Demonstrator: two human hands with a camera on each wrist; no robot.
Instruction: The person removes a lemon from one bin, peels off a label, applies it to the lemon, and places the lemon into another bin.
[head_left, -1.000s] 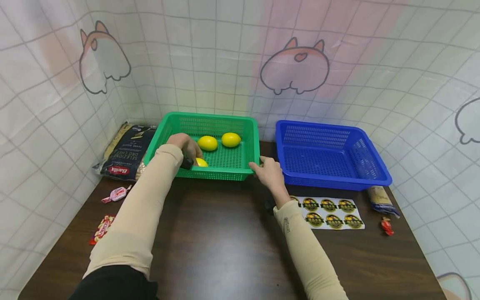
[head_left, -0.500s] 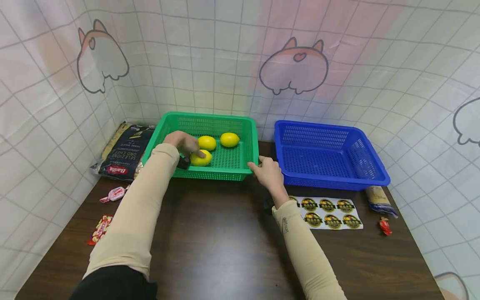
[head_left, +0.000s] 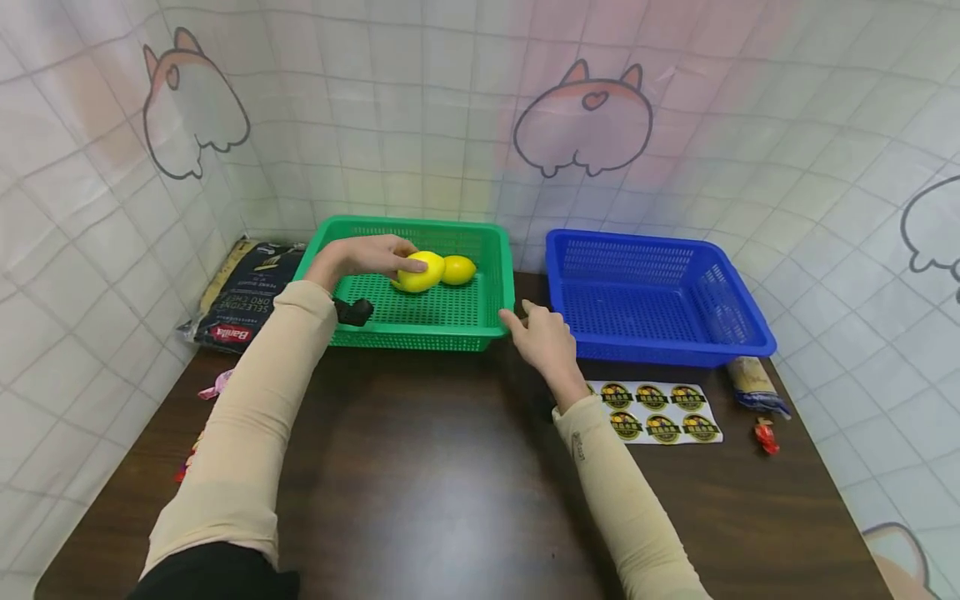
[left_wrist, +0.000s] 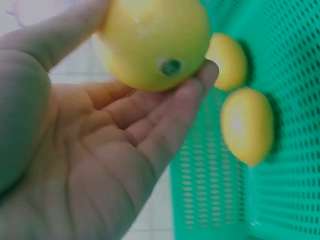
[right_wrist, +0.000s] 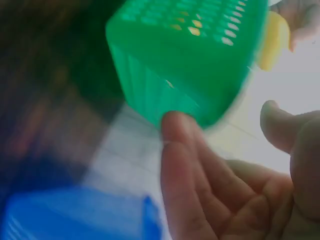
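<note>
My left hand (head_left: 367,257) pinches a lemon (head_left: 418,273) between thumb and fingers, raised above the green basket (head_left: 420,340). In the left wrist view the held lemon shows its dark stem end. Two more lemons lie in the basket below: the right one (head_left: 459,270) shows in the head view, while the other lemon (left_wrist: 230,62) is seen beyond the fingertips in the left wrist view. My right hand (head_left: 543,337) is at the basket's front right corner, thumb spread from fairly straight fingers. Whether its fingertips touch the corner I cannot tell.
A blue basket (head_left: 663,354) stands to the right, with a sticker sheet (head_left: 663,414) in front. Beyond lie a small bag (head_left: 753,385) and a red-wrapped candy (head_left: 766,436). A pasta bag (head_left: 243,292) and a pink candy (head_left: 216,385) lie left. A patterned curtain hangs behind.
My left hand has gone from touching the front lemon on the basket floor to lifting it, up and to the right. The right hand's thumb has come off the basket rim.
</note>
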